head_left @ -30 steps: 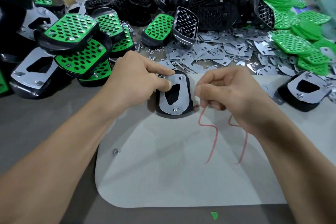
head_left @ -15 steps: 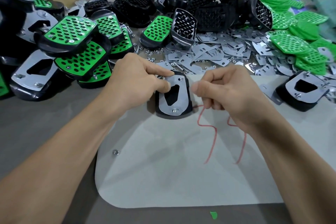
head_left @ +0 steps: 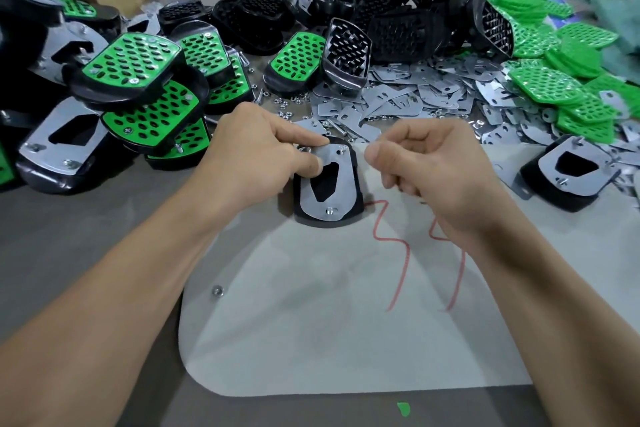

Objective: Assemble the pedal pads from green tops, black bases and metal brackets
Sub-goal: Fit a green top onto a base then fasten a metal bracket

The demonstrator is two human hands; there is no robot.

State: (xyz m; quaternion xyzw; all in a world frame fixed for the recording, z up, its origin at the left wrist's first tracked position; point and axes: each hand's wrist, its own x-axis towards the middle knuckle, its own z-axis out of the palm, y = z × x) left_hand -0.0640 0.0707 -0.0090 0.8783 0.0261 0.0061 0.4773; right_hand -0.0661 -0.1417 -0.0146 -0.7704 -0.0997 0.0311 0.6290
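Two hands close on one upturned pedal pad [head_left: 356, 198] at the far edge of the white mat [head_left: 329, 340], and the next move, as I judge it, turns on a single corner of that pad. Farthest left, the left hand [head_left: 258, 154] holds the pad by its far-left corner. Its thumb presses down on the metal bracket [head_left: 343, 184] beside the cutout and its forefinger curls over the far edge, with a nut [head_left: 304, 149] just showing between them. The bracket lies flat on the black base [head_left: 325, 221], and the long axis of the pair runs straight away from the person. A second nut [head_left: 329, 211] sits at the near end of the bracket. At the far-right corner a small stud [head_left: 341, 149] pokes up through the plate; it looks bare, though it is too small to be sure. Just to the right of that corner, apart from the pad, hovers the right hand [head_left: 429, 173], fingers curled in and thumb tip against the forefinger. Whether a nut is pinched there cannot be told. That hand is plainly the nearer one to the stud, which lies to its left and a touch farther away. A short reach leftward should bring the fingertips over it while the left hand steadies the pad.
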